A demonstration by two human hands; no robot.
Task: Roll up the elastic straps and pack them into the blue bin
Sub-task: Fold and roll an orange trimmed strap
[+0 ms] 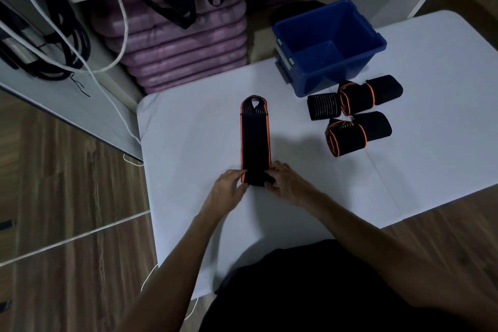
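Note:
A black elastic strap with orange edges (255, 137) lies flat along the white table (188, 143), its looped end pointing away from me. Its near end is turned into a small roll. My left hand (228, 188) pinches the roll's left side and my right hand (287, 183) pinches its right side. The blue bin (330, 47) stands open at the table's far edge, with nothing visible inside. In front of the bin lie two rolled orange-edged straps (369, 94) (357, 132) and a smaller black ribbed roll (323, 105).
Stacked purple mats (183, 43) sit on the floor beyond the table. Black straps and white cords (40, 35) hang over a shelf at the far left. Wooden floor surrounds the table's left and right corners.

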